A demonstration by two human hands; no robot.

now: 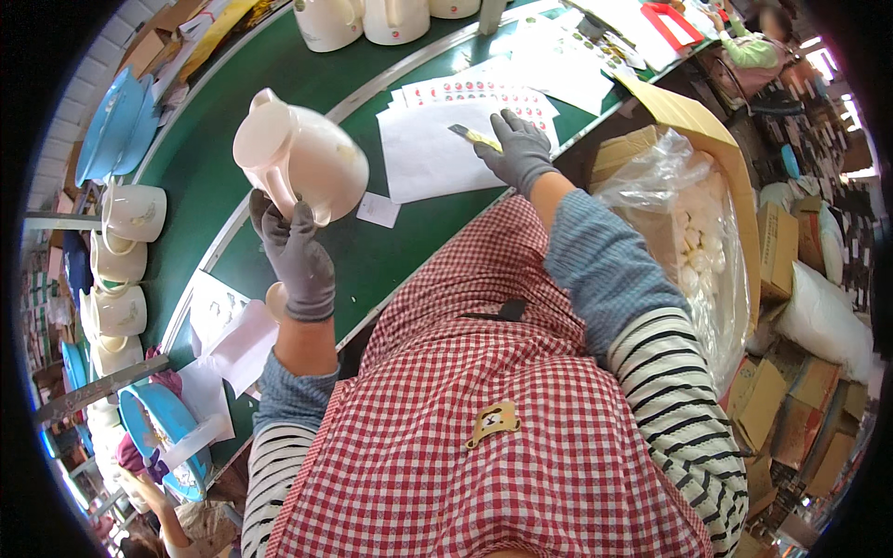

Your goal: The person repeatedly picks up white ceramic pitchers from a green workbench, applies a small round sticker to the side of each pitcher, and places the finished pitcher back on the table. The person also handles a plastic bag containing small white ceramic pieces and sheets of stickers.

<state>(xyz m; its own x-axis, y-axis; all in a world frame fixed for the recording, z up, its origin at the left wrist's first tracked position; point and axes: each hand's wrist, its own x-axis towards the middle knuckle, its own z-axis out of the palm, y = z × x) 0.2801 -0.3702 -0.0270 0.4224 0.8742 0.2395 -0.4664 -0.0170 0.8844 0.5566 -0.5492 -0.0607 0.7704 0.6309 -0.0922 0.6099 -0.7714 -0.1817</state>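
Observation:
A cream-white pitcher (321,163) with a spout and a lid is tilted over the green bench, its handle toward me. My left hand (299,256), in a grey glove, is closed on that handle. My gloved right hand (521,153) holds a yellow utility knife (476,139), whose blade points left. Under that hand lie white paper sheets (423,158). Just beyond, sheets with rows of small red round stickers (456,90) overlap them. A small white card (379,210) rests on the bench between my hands.
More pitchers (395,19) stand along the far edge, and several (119,307) line the left. Blue basins (139,409) sit at the left. At my right is an open carton (735,158) with plastic lining and small cream pieces. Other people (753,51) work nearby.

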